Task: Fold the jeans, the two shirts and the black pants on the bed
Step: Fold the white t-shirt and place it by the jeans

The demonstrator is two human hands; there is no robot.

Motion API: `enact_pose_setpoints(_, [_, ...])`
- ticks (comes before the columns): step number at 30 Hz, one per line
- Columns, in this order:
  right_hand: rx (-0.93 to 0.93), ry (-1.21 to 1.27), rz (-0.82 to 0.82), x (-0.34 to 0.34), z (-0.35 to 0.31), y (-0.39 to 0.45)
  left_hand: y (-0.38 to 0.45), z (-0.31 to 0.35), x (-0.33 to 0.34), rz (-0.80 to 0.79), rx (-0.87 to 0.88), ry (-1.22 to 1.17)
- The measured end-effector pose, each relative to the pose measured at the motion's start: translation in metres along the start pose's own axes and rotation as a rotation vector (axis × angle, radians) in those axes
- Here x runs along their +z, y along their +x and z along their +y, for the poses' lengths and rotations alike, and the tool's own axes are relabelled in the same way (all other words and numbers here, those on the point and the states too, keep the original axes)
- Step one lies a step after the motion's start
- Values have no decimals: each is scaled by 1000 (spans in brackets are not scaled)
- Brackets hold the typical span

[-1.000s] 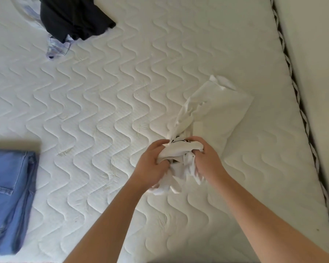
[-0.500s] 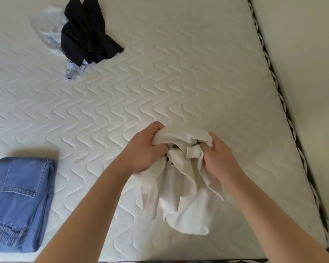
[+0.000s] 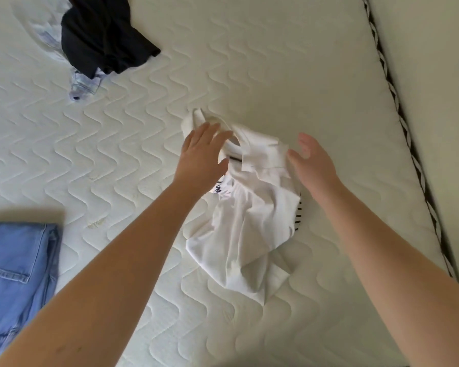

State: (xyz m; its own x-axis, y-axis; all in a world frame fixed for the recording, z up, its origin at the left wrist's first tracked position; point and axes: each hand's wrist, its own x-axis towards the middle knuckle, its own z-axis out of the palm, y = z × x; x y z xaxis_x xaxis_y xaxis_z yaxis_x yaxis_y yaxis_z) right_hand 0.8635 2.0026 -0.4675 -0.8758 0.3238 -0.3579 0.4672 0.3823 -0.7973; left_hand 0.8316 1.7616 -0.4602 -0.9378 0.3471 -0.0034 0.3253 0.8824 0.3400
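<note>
Jeans (image 3: 16,274) lie folded at the bed's (image 3: 276,62) left edge; black pants (image 3: 104,35) sit crumpled far left over a pale shirt (image 3: 84,87). White shirt (image 3: 247,215), bunched in both fists half a second ago, now lies dropped mid-mattress, still rumpled. Left hand (image 3: 203,154) released, fingers spread on the collar area; right hand (image 3: 312,160) open, just beside it. Judgement: spreading flat comes next; three garments remain.

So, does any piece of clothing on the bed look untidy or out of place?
Yes. The white shirt lies crumpled between both open hands. The black pants sit in a heap on another shirt at the far left. Only the jeans look folded.
</note>
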Motion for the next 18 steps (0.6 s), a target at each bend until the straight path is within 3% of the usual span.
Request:
enact_pose_setpoints(4, [180, -195, -137, 12, 52, -11, -52, -17, 55, -95, -18, -195])
enact_pose_setpoints(8, [261, -441, -278, 41, 119, -59, -119, -27, 103, -390, -304, -272])
enact_pose_setpoints(11, [270, -567, -314, 59, 162, -97, -157, -34, 127, -517, -584, -417])
enact_pose_setpoints(14, [296, -562, -422, 75, 185, -126, -185, -42, 144, -538, -681, -399])
enact_pose_setpoints(18, [82, -821, -435, 87, 199, -145, -194, -44, 152, -448, -699, -245])
